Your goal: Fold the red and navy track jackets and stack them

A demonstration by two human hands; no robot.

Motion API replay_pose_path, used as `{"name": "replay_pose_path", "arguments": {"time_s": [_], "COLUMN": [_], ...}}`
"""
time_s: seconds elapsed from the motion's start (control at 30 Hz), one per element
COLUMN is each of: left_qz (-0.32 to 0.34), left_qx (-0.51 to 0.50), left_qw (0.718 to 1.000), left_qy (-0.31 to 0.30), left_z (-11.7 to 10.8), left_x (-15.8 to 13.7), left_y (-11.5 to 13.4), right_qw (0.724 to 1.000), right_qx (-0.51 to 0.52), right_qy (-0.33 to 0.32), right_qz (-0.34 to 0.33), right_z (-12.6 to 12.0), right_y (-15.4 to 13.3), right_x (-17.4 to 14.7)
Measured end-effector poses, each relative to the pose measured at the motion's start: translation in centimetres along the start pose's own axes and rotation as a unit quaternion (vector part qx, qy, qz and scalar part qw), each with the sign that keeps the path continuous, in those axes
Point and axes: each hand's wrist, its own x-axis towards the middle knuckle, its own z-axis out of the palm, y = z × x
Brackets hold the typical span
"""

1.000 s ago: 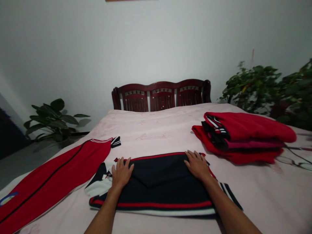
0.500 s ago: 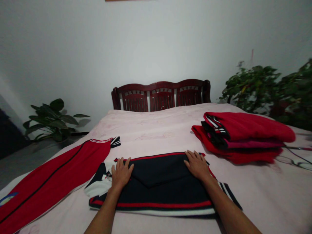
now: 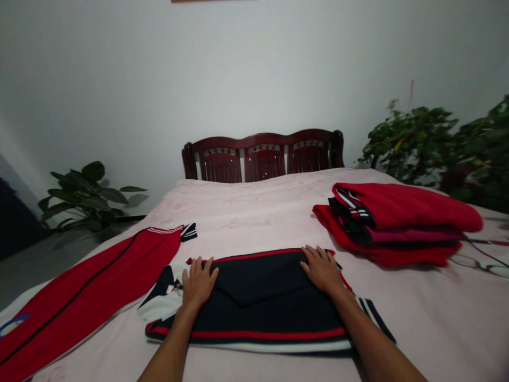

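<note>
Navy garment [image 3: 262, 318] short of far edge of bed [image 3: 246, 207]: left hand [image 3: 199, 284], right hand [image 3: 321, 271] flat atop, fingers apart. Apparently flattening; next likely needs regrip.

The light is dim and the right-hand plants [image 3: 423, 135] look blurred.

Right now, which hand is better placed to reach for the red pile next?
Probably the right hand: it rests on the end of the dark garment nearer the red pile. The left hand rests toward the other end, nearer the red garment.
</note>
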Motion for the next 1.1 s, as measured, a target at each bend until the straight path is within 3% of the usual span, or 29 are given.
{"name": "replay_pose_path", "arguments": {"time_s": [1.1], "left_qz": [-0.002], "left_qx": [0.007], "left_qw": [1.0], "left_qy": [-0.003], "left_z": [-0.3], "left_x": [-0.16], "left_y": [0.17], "right_qw": [1.0], "right_qx": [0.013], "right_qy": [0.008], "right_qz": [-0.005], "right_z": [0.53], "right_y": [0.22], "right_x": [0.05]}}
